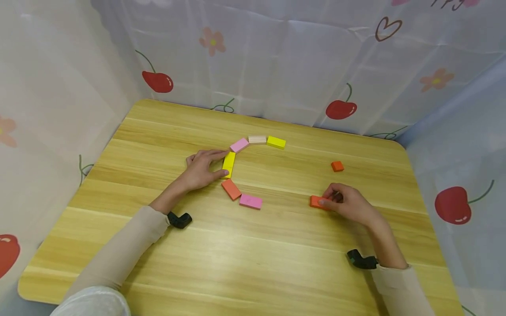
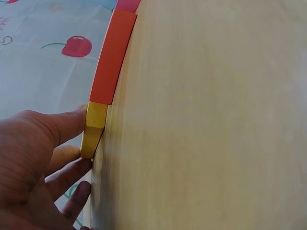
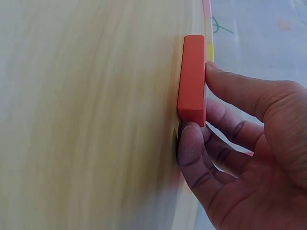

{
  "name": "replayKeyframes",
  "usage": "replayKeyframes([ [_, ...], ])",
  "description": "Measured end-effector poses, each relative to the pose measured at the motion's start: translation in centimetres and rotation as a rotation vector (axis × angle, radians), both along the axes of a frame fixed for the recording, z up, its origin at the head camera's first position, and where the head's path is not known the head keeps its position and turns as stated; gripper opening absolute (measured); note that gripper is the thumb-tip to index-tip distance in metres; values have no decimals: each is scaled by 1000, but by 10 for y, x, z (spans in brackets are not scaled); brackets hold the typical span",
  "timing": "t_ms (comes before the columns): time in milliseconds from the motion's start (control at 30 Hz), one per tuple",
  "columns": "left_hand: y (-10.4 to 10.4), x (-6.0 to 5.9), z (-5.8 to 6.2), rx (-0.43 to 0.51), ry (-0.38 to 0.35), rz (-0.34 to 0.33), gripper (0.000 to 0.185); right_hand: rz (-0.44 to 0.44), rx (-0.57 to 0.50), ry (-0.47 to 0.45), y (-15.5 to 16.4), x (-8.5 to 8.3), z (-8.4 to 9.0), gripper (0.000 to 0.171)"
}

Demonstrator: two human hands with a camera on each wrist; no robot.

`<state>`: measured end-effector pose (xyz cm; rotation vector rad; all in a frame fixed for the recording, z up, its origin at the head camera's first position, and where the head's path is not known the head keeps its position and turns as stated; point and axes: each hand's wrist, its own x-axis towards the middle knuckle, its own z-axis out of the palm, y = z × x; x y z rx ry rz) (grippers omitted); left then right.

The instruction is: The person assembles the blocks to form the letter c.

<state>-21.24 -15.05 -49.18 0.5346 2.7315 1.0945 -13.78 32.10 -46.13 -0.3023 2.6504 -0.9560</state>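
- A row of blocks (image 1: 257, 140) is lying on the table (image 1: 253, 263), curving from the far middle toward the near side.
- The left hand (image 1: 203, 166) is resting just left of the row, touching the third block (image 1: 229, 164).
- The right hand (image 1: 348, 202) is lying well to the right, holding a flat block (image 1: 316, 202) on the table.
- A small block (image 1: 337, 166) is sitting alone behind the right hand.

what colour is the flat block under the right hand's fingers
Orange: the flat rectangular wooden block pinched by the right hand, clearest in the right wrist view.
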Motion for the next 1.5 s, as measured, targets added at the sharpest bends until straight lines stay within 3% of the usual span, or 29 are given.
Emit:
replayKeyframes([
  [733, 0, 0, 0, -11, 7, 3, 70, 61, -19, 9, -31, -3, -7, 20],
  [1500, -1, -2, -4, -8, 11, -3, 70, 181, -72, 37, -70, -11, -8, 14],
])
